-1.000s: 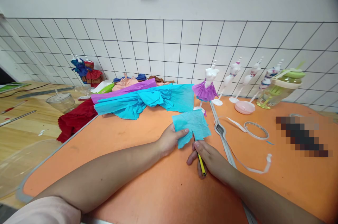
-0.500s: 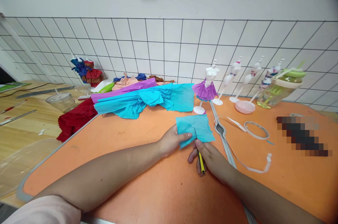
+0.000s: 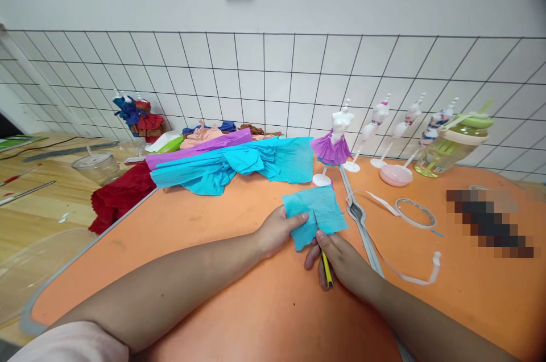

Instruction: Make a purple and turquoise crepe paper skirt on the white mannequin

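A small rectangle of blue crepe paper (image 3: 322, 202) is held up just above the orange table. My left hand (image 3: 279, 231) pinches its left side, the thumb lying on top and the other fingers hidden beneath. In my right hand (image 3: 339, 254) is a yellow and black utility knife (image 3: 326, 268), its thin blade pointing away from me over the paper; the right fingers also sit at the paper's lower edge. Right behind the paper stands a white mini dress form (image 3: 342, 123) wearing a purple paper skirt (image 3: 331, 148).
Blue crepe paper sheets (image 3: 239, 160) and a purple one lie piled at the back. On the right are more mini dress forms, a pink bowl (image 3: 396, 175), a green-lidded bottle (image 3: 452, 145) and a tape roll (image 3: 416, 213). Red paper (image 3: 123, 194) and a clear cup (image 3: 96, 165) are left.
The blue paper has turned slightly and its lower left corner sits a little lower. Both hands keep their holds; the view has shifted slightly.
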A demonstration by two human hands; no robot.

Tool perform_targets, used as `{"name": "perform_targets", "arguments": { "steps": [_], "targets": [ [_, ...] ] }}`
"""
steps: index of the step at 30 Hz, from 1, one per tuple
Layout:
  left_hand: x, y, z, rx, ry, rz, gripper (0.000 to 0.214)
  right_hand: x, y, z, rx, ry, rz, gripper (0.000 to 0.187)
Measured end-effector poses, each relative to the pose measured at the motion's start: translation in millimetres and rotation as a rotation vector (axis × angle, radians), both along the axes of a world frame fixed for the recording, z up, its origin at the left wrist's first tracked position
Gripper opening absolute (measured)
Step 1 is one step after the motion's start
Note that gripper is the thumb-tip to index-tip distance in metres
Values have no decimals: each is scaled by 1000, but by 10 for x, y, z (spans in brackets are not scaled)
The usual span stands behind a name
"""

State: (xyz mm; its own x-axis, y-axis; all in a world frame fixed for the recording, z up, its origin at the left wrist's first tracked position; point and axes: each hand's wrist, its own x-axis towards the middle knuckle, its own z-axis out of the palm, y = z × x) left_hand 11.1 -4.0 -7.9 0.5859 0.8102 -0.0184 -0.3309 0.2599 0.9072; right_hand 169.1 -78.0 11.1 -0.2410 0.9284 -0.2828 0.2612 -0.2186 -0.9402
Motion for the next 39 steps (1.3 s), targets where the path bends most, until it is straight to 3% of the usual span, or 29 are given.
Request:
{"name": "perform_targets", "arguments": {
  "steps": [14, 30, 39],
  "targets": [
    [-17, -41, 31, 70, 24, -32, 41, 16, -16, -17, 17, 8, -15, 67],
    [-11, -46, 24, 15, 50, -4, 47, 26, -15, -71, 62, -44, 14, 70],
    [-19, -81, 79, 110, 114, -2, 46, 23, -4, -121, 129, -17, 47, 65]
  ]
}}
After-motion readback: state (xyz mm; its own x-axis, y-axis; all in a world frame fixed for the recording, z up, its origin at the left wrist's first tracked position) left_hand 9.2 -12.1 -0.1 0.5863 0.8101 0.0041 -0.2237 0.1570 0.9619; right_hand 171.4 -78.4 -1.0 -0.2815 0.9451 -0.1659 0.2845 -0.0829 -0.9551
